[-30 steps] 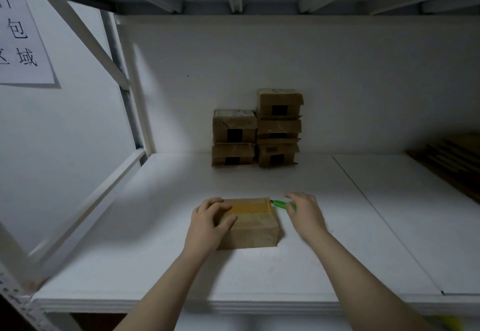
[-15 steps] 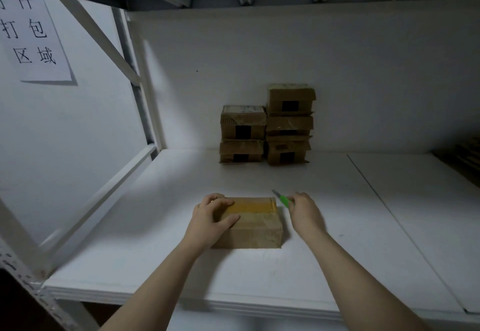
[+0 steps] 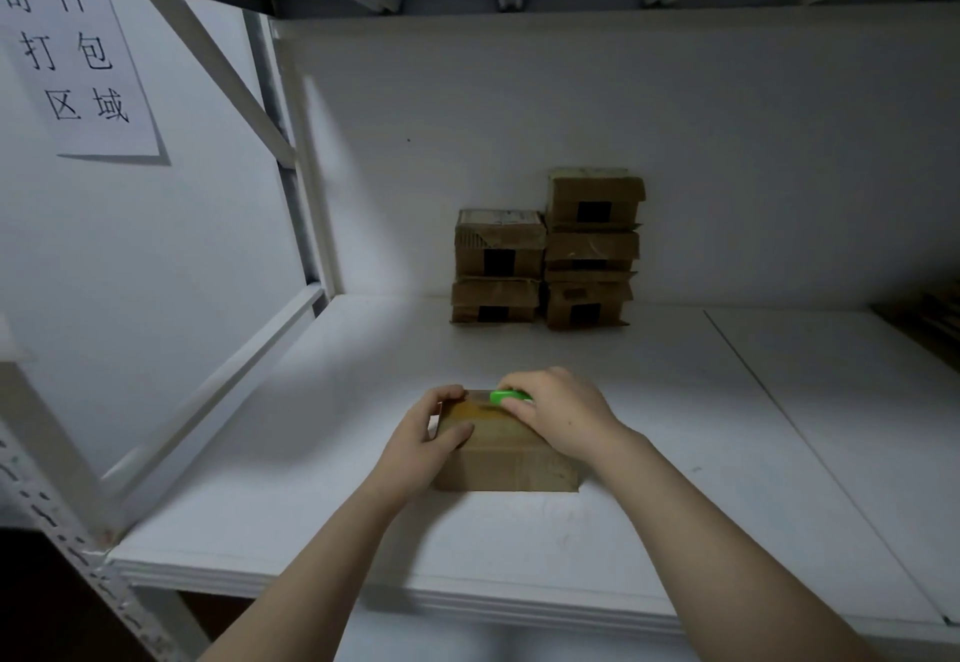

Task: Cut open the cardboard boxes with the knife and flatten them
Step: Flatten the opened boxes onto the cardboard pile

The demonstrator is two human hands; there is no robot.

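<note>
A small brown cardboard box (image 3: 511, 464) with yellowish tape along its top lies on the white shelf (image 3: 675, 453), near the front. My left hand (image 3: 428, 435) grips the box's left end, fingers over its far edge and thumb on top. My right hand (image 3: 556, 409) holds a green knife (image 3: 509, 396) over the far part of the box top, at the tape. The blade is hidden by my fingers.
Several taped cardboard boxes (image 3: 545, 251) stand stacked in two piles against the back wall. A slanted white frame bar (image 3: 218, 381) borders the shelf on the left. A paper sign (image 3: 72, 53) hangs on the left wall. Dark flat cardboard (image 3: 930, 313) lies at the far right.
My right hand moved left with the knife, from beside the box's right end to over its top. My left hand kept its hold on the box.
</note>
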